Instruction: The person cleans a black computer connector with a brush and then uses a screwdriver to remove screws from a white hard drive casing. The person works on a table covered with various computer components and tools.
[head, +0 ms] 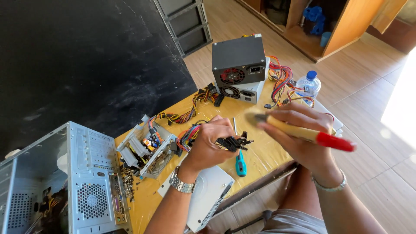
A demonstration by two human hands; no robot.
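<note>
Over yellow table (268, 156), left hand (210, 143) clamped around bundle of coloured wires with black connectors (234, 143), held just above tabletop. Right hand (303, 134) closed on paintbrush (303, 132), wooden handle, red end, bristles near connectors. Opened power supply (149, 147) lay beside left wrist, wires running to it. Blue screwdriver (240, 164) lay under hands. Risk judged: tugging bundle could drag opened unit; water bottle (308, 84) near cables could tip onto electronics if knocked.

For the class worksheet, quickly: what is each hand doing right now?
Left hand: closed around a bundle of black cable connectors.
Right hand: closed on a brush with a yellow and red handle.
</note>
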